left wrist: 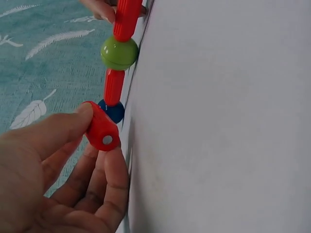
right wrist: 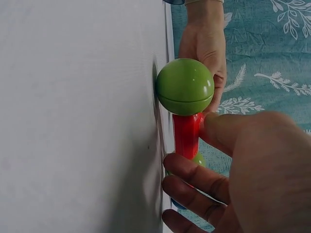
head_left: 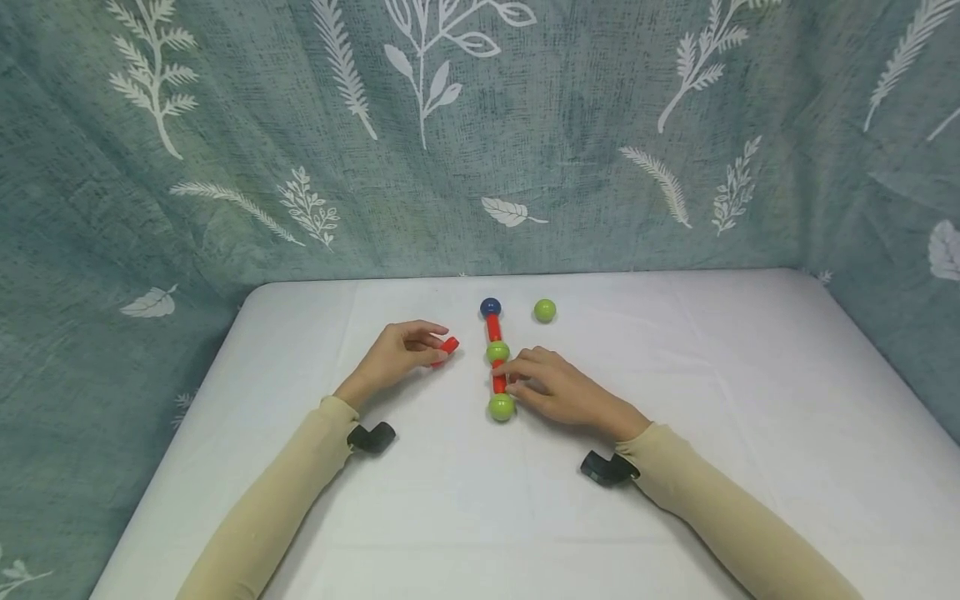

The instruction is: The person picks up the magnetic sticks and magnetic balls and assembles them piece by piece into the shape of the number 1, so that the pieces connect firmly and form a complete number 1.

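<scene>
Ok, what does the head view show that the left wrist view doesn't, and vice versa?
Only the head view shows the loose green ball and the nearest green ball.

Only the left wrist view shows the pale round spot on the end of the held red rod.

Both show the left hand pinching that rod, at least part of the right hand, the blue ball, the middle green ball, the far red rod and the near red rod.
</scene>
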Tool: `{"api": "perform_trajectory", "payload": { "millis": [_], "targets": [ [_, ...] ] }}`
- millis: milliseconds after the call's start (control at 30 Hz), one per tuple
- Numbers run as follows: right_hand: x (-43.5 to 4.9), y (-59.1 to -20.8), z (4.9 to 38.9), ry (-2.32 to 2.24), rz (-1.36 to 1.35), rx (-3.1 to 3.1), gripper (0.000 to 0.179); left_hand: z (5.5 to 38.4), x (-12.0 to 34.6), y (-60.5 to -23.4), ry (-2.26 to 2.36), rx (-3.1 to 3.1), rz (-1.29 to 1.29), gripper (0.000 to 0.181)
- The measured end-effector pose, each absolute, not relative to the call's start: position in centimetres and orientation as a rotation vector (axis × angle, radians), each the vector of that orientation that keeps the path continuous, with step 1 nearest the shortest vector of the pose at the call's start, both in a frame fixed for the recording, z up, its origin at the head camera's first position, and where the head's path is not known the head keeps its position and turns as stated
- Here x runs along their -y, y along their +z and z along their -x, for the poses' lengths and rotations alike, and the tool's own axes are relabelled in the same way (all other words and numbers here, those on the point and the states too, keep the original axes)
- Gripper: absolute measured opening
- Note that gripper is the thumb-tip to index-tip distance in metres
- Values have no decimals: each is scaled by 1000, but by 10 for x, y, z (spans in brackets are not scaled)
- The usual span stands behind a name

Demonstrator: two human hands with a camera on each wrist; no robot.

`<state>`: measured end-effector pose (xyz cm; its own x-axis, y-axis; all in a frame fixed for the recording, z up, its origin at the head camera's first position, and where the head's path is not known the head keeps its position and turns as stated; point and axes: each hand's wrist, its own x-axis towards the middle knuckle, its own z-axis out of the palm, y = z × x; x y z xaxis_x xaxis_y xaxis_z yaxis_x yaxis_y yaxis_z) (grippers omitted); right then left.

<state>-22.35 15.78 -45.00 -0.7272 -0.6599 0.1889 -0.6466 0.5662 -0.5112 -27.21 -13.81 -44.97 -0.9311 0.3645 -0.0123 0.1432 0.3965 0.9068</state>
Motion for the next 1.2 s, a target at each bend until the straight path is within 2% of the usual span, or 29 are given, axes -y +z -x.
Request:
{"api": "perform_trajectory", "payload": {
  "millis": [500, 867, 1200],
  "targets": [
    [-155, -454, 227, -873, 1153, -2738, 30, 325, 159, -456, 1717, -2317, -390, 37],
    [-155, -452, 227, -839, 1131, -2760, 31, 330, 159, -457, 1737, -2396, -493, 23],
    [-155, -452, 227, -833, 1130, -2761, 31, 329, 157, -454, 1667, -2385, -589, 32]
  ]
}}
